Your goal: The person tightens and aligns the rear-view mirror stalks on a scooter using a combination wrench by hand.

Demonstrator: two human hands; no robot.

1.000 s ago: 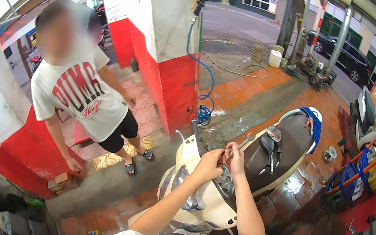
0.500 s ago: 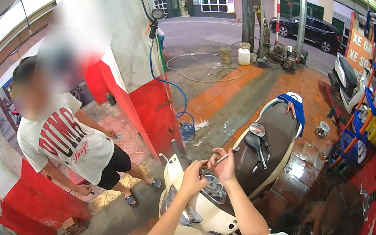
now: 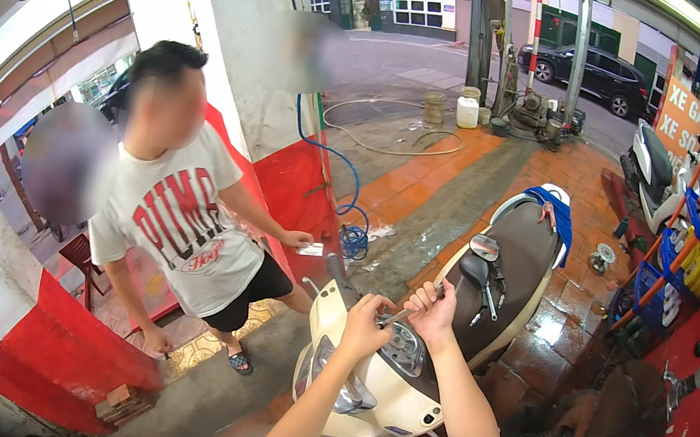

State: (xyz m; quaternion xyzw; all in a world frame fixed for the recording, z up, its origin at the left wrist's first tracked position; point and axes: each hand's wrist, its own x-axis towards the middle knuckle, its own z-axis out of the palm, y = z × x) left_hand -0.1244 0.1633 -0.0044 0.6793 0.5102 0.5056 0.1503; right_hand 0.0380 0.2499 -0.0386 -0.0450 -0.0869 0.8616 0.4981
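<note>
Both hands are raised over the front of a cream scooter [image 3: 381, 388], above its round instrument panel [image 3: 404, 352]. Between them a slim, greyish metal tool [image 3: 397, 318] runs at a slant; its exact kind is too small to make out. My left hand [image 3: 367, 326] pinches its lower end. The fingers of my right hand [image 3: 431, 310] are curled closed around the upper end. Just beyond, two removed rear-view mirrors lie on the dark seat [image 3: 522, 240]: one mirror [image 3: 484, 246] with its glass up, the other mirror [image 3: 474, 269] showing its black back.
At the left stands a person [image 3: 192, 209] in a white T-shirt holding a small white card [image 3: 312, 249]. A blue cloth [image 3: 562, 223] drapes over the seat's rear. Blue hose [image 3: 353, 241] coils by the red wall. A blue-and-orange rack [image 3: 680, 230] stands right; another scooter [image 3: 654, 165] is behind.
My right hand, open-fingered before, has closed around the tool and shifted slightly right. The person at the left has stepped nearer to the scooter, with a white card now showing in the hand.
</note>
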